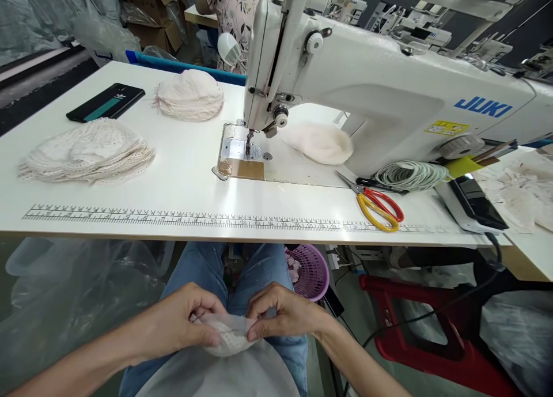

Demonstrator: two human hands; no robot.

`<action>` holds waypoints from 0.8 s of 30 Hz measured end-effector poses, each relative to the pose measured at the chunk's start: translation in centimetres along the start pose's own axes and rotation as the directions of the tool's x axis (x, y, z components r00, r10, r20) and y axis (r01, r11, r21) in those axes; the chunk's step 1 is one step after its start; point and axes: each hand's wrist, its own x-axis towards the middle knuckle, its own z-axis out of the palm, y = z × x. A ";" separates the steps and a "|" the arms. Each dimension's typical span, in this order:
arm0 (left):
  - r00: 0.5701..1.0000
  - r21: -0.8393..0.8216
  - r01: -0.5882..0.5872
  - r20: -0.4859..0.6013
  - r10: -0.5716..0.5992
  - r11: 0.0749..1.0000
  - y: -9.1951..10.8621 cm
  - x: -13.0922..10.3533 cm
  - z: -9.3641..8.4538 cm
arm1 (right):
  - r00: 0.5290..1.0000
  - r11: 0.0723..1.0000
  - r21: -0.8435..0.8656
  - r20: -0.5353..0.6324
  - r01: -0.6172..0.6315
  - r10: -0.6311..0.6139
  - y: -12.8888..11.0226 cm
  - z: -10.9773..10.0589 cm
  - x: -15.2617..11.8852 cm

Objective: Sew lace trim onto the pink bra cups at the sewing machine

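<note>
Over my lap, below the table edge, both hands pinch a small white fabric piece (231, 335) with a lacy texture and a sheer edge. My left hand (185, 322) is closed on its left end, thumb on top. At the other end my right hand (276, 313) grips the sheer edge between thumb and fingers. On the table above stands a white sewing machine (380, 80), its presser foot (248, 146) over the metal plate. A cream padded oval piece (322, 142) lies under the machine's arm.
Stacks of lacy pieces (86, 152) and cream pieces (190, 94) lie left, near a black phone (106, 102). Scissors (378, 207), coiled cord (410, 175) and a black-topped device (473, 204) are right. Below are a purple basket (313, 273) and red chair (427, 322). Another person (237, 16) stands behind.
</note>
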 end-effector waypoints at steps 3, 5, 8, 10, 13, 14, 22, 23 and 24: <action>1.000 0.010 0.009 -0.010 -0.009 1.000 -0.1 0.1 -0.1 | 1.000 1.000 -0.006 0.008 -0.013 0.013 0.0 0.0 0.1; 1.000 0.003 -0.001 0.011 0.001 1.000 -0.3 0.2 -0.1 | 1.000 1.000 0.004 0.014 -0.012 0.012 0.1 0.0 0.1; 0.999 -0.023 -0.018 0.033 0.019 1.000 -0.4 0.4 -0.2 | 1.000 1.000 0.022 0.022 -0.003 0.002 0.2 0.0 0.2; 0.999 -0.050 -0.010 0.042 0.012 0.999 -0.4 0.5 -0.2 | 0.999 0.999 0.035 0.033 0.004 -0.005 0.2 -0.2 0.2; 0.998 -0.072 0.045 0.050 -0.041 0.996 -0.1 0.3 -0.4 | 0.998 0.998 0.063 0.061 -0.018 0.014 0.1 -0.5 0.1; 0.997 -0.065 0.063 0.049 -0.060 0.996 0.0 0.3 -0.5 | 0.997 0.997 0.069 0.069 -0.032 0.027 0.1 -0.6 0.0; 0.997 -0.020 0.072 0.014 -0.072 0.997 -0.1 0.2 -0.8 | 0.997 0.996 0.071 0.061 -0.060 0.056 0.2 -0.6 0.1; 0.998 -0.020 0.069 0.011 -0.069 0.997 0.0 0.2 -0.8 | 0.996 0.996 0.069 0.061 -0.061 0.057 0.3 -0.5 0.1; 0.998 -0.024 0.061 0.009 -0.061 0.998 0.0 0.2 -0.8 | 0.996 0.996 0.067 0.062 -0.063 0.059 0.3 -0.5 0.2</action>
